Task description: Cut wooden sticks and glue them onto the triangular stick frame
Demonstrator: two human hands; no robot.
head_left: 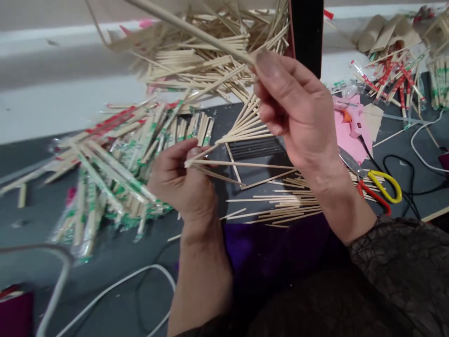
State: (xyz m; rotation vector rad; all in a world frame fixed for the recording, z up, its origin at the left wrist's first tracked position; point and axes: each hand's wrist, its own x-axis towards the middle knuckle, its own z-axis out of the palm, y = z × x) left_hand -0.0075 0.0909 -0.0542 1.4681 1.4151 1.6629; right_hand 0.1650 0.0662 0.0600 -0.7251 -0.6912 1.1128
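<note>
My left hand (184, 182) is closed, pinching a corner of a thin wooden stick frame (242, 164) between thumb and fingers. From near that corner several sticks fan out (247, 126) toward the right, partly hidden behind my other hand; whether they are joined to the frame I cannot tell. Higher up, my right hand (298, 103) grips the end of a wooden chopstick (196, 33), which slants up to the left close to the camera. Beneath the frame, loose thin sticks (287, 201) lie across the table in front of my lap.
Wrapped chopsticks (115, 159) are heaped at left, and bare chopsticks (210, 56) pile up at the back. On the right are scissors (382, 185), a pink glue gun (356, 119) with a black cord, and more wrapped sticks (396, 84). A white cable (122, 276) loops at lower left.
</note>
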